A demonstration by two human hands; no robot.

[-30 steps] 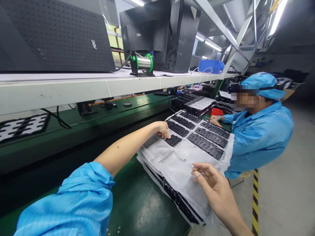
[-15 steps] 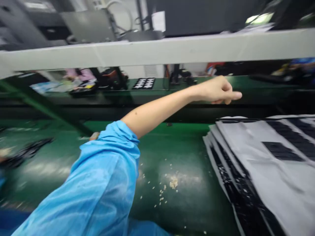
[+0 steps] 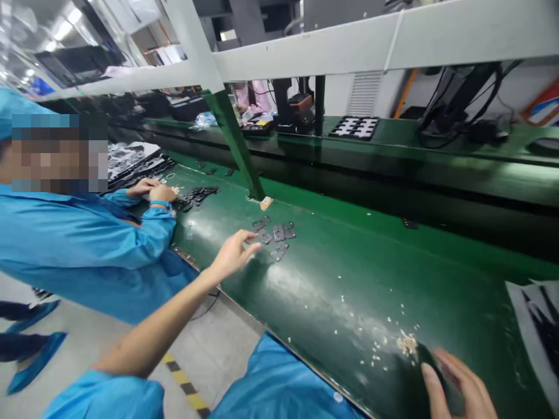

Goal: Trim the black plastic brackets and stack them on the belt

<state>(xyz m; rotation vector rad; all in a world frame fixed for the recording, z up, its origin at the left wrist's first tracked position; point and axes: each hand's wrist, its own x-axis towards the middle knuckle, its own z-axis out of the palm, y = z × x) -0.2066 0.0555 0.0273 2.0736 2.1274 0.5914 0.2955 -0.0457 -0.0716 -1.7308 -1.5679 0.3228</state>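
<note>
My left hand reaches out over the green bench, thumb and forefinger apart. Its fingertips are beside several small flat black parts with cut-outs; whether they touch one is unclear. At the lower right, my right hand has thumb and fingers around a dark flat piece, mostly hidden and too dim to name. Just beyond that piece lies a little pile of pale small bits, with more scattered to its left.
A co-worker in blue works at the left beside a heap of black parts. A green post rises from the bench. Grey-and-black sheets lie at the right edge. A white beam crosses above.
The view has swung left, bringing the co-worker in. My left arm, earlier stretched right toward the stacked sheets, now extends to the black parts. My right hand has come into view.
</note>
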